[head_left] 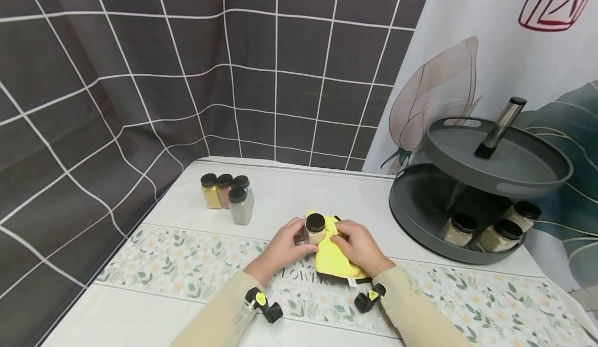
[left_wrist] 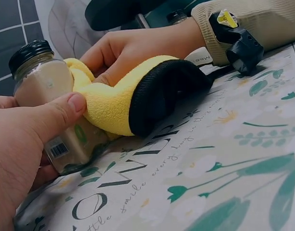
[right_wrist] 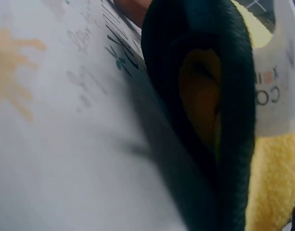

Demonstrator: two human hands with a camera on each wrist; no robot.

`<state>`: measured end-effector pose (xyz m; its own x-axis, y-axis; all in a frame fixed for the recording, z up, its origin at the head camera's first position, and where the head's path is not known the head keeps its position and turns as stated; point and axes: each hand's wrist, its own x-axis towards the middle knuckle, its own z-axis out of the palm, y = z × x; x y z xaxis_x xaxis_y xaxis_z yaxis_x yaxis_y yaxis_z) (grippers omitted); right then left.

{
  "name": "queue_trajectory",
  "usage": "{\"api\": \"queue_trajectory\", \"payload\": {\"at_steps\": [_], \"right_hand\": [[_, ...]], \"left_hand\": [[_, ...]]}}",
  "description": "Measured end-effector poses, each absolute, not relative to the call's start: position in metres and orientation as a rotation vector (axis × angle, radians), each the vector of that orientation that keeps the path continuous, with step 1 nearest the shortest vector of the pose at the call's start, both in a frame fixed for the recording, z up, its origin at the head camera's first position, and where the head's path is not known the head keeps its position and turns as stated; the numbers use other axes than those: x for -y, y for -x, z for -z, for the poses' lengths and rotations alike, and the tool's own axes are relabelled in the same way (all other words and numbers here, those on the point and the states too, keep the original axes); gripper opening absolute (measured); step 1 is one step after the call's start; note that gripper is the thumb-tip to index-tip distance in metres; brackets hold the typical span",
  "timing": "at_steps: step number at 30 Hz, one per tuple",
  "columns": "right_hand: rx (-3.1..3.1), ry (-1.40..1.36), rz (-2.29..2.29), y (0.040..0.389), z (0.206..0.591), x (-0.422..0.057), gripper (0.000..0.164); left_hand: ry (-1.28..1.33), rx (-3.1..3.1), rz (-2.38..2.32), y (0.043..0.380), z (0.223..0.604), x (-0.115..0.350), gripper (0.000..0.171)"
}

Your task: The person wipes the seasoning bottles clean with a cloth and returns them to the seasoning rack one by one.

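Observation:
In the head view my left hand (head_left: 286,247) grips a glass spice jar (head_left: 315,230) with a black lid and pale contents. In the left wrist view the jar (left_wrist: 46,86) leans slightly, with its base at the cloth-covered table and the thumb across its side. My right hand (head_left: 361,244) pinches a yellow cloth (head_left: 334,261) with black edging and holds it against the jar's right side. The right wrist view shows mostly the cloth's dark folded edge (right_wrist: 236,120) and a white tag (right_wrist: 277,96); the fingers' grip is hidden there.
Several black-lidded jars (head_left: 212,197) stand in a group at the back left. On the right stands a grey two-tier round tray (head_left: 528,173), with three jars (head_left: 458,230) on its lower tier. A dark checked curtain (head_left: 303,92) hangs behind the table.

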<state>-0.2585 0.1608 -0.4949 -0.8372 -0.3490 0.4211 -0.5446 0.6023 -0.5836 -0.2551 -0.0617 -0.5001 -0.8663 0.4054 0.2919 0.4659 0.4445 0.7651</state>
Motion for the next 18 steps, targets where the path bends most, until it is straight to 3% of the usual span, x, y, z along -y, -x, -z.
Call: {"api": "queue_trajectory", "payload": {"at_steps": [9, 18], "right_hand": [[2.353, -0.364, -1.813, 0.261, 0.501, -0.166, 0.023], [2.287, -0.376, -1.942, 0.259, 0.494, -0.166, 0.023]], "left_hand": [[0.879, 2.506, 1.693, 0.252, 0.495, 0.065, 0.060], [0.956, 2.456, 1.740, 0.237, 0.467, 0.067, 0.056]]}}
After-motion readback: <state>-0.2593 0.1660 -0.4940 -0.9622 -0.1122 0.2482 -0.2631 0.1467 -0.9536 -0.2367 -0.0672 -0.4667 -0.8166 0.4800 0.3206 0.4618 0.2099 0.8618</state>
